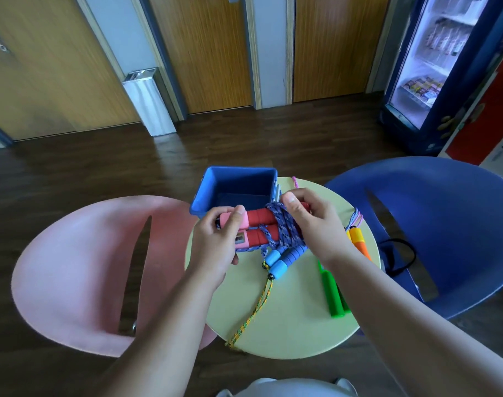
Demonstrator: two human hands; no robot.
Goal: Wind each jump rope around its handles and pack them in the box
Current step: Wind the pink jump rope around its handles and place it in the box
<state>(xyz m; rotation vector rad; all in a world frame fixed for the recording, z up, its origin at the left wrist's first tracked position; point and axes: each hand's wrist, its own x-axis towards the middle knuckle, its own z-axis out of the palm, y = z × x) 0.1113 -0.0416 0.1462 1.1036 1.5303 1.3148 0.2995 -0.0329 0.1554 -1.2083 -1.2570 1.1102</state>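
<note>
**Rope bundle up at the lip of the box**

Blue box [200, 193] sits open at the far edge of the round table [287, 325], and looking in there's just its blue floor and walls on show. Right in front of its near wall, both hands have the red-and-pink handles [256, 224] side by side, purple rope [284, 224] coiled round their middle. Left hand [215, 242] grips the pink ends, fingers curled underneath, thumb pressed on top. Right hand [310, 224] is clamped over the other end, thumb down on the coil, fingers wrapped behind. The bundle is held off the table, not in the box. Down below lie the blue handles [287, 257] with a yellow-green rope [256, 308] trailing to the near edge, green handles [332, 293] to the right, an orange handle [359, 239] beyond the right wrist
</note>
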